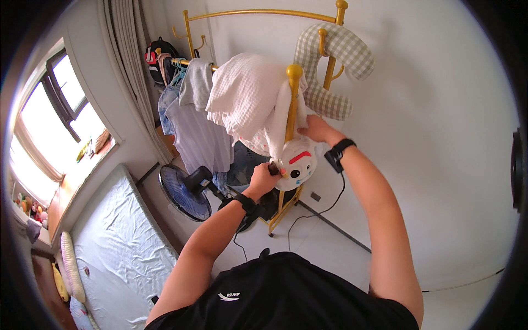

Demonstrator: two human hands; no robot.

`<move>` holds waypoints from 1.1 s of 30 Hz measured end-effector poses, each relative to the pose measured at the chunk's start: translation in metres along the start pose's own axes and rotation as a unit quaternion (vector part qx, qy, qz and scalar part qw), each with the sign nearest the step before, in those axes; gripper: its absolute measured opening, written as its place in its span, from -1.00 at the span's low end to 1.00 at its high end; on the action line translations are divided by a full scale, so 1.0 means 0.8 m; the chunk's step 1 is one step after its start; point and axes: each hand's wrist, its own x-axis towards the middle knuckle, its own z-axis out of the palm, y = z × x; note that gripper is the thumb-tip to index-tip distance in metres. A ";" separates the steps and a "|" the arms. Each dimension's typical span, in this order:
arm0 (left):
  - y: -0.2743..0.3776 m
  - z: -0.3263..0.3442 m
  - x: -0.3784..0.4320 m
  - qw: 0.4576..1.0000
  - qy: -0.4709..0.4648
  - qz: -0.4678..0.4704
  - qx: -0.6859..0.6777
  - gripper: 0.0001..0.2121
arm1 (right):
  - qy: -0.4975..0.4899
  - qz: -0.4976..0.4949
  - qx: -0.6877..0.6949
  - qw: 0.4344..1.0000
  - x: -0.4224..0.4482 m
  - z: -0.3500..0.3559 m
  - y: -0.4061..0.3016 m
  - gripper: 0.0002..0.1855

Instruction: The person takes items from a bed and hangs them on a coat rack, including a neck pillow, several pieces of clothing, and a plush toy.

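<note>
A yellow metal clothes rack [293, 99] stands before me. At its near post hangs a round white plush bag [300, 165] with a face on it and a white strap. My left hand [264, 180] is closed on a small dark brown thing at the bag's left edge; what it is I cannot tell. My right hand [317, 128] is at the upper right of the bag, beside the post, its fingertips partly hidden behind white fabric. A cream waffle-weave cloth [247, 90] drapes over the rack just left of the post. A checked C-shaped pillow [309, 70] hangs on a hook behind.
Left of the rack stands a black fan [185, 193] with blue blades. Clothes on hangers [198, 132] and a black backpack [159, 62] hang farther back. A bed [119, 247] lies at the left, near the window. Dark cables [315, 214] cross the floor.
</note>
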 end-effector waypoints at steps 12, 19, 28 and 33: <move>0.013 -0.057 -0.045 0.998 0.068 0.012 0.011 -0.79 | 0.275 -0.061 0.062 0.957 -0.119 0.007 -0.065 -0.82; 0.046 -0.028 -0.044 0.962 0.214 0.153 -0.076 -0.65 | 0.393 -0.127 0.006 0.911 -0.086 0.048 -0.091 -0.50; 0.080 -0.034 0.055 0.981 0.111 0.111 -0.113 -0.67 | 0.028 0.001 0.340 0.940 0.042 -0.052 -0.069 -0.57; 0.170 -0.078 0.049 0.956 0.015 0.079 -0.282 -0.74 | -0.185 0.089 0.461 0.863 0.057 -0.077 -0.055 -0.53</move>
